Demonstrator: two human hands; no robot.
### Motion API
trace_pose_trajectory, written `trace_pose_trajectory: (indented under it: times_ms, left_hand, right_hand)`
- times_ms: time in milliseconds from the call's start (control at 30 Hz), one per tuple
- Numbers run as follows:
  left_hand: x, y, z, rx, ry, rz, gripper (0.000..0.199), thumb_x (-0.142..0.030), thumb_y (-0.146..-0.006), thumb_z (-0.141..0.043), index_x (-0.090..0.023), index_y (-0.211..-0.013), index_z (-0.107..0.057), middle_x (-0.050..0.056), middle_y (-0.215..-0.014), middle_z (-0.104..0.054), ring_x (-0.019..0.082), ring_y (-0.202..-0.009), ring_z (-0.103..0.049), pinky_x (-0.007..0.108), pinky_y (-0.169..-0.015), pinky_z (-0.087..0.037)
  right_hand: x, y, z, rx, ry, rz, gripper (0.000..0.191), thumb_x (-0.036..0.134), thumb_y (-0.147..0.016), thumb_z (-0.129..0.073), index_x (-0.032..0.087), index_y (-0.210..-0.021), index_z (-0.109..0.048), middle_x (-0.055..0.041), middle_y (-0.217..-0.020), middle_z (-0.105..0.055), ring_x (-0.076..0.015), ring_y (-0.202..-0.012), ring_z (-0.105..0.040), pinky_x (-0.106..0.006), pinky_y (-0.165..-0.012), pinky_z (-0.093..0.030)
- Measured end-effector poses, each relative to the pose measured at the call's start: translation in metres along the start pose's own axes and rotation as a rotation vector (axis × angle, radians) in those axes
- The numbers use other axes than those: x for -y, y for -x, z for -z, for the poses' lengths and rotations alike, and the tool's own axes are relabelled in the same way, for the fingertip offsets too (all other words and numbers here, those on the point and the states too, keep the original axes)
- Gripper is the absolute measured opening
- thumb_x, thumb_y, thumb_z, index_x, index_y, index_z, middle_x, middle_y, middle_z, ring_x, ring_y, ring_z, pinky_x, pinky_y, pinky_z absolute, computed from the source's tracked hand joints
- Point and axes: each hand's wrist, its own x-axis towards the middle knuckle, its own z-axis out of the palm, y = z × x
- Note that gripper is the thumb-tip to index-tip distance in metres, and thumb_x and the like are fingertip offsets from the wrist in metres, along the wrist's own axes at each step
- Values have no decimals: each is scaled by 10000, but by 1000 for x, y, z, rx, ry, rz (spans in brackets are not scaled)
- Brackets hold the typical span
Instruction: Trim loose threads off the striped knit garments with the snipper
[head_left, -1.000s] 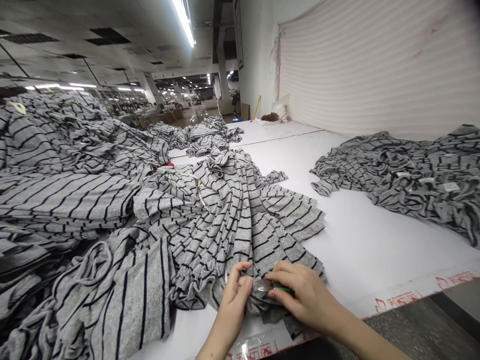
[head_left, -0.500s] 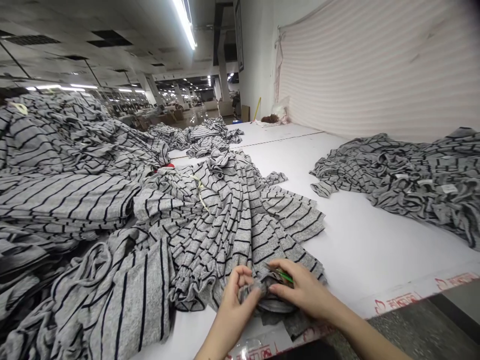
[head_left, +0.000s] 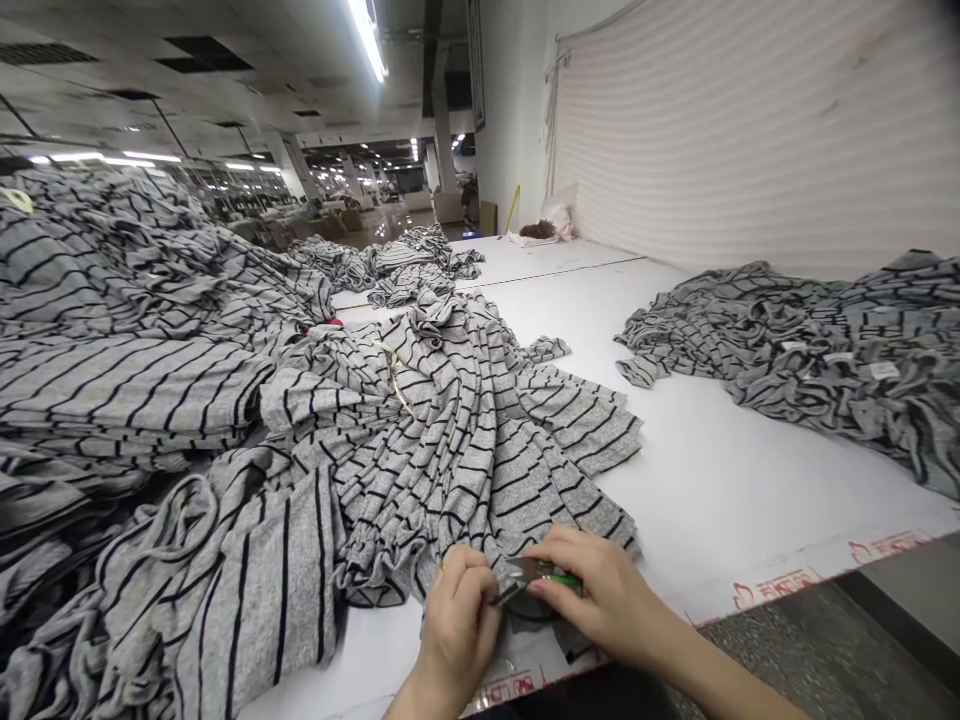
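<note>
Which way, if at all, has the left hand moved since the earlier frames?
Yes: the left hand has drawn back slightly, nearer to the table's red-printed near edge.

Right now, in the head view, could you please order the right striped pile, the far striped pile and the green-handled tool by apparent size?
1. Right striped pile
2. Far striped pile
3. Green-handled tool, partly hidden

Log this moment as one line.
right hand: gripping green-handled snips | left hand: fingers curled, close to snips, grip unclear | striped fabric: bunched on white table
</note>
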Motion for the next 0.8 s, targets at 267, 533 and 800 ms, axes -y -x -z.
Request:
trace_pose_trajectory:
  times_ms: [267,533,800]
  left_hand:
    - [63,-20,61,-138,-264,260,145,-202,-840,-576,-212,-982,-550,11,-821,-570,157,-723,-563,259,-665,-474]
    - [78,-11,60,517,-527,-55,245,-109,-777,-521,-210,-972,-627,84,-1141,-625,239,-924,-597,370,-766,-505]
    - [-15,12,-2,256,-247,206,262,-295,-790,-638,-191,-1003,-526,94,-927,-632,264,-865,-599,418,-745,-491]
  right_hand:
    - [-31,21,5,-47,-72,-201,240,361,-873,-582,228,-1070,-608,-52,-1070,-640,-226,-995,-588,-315,-847,-451]
    - [-31,18,-40,60,328,-57,193,55,-739,-509,198,-838,-594,-31,-830,-609,-188,-761,-565,-274,-673,-405]
    - [-34,0,-10,-111,-194,-160,175,325,-909,-460,202,-797,-513,14,-714,-534,-166,-690,-514,-261,-618,-400]
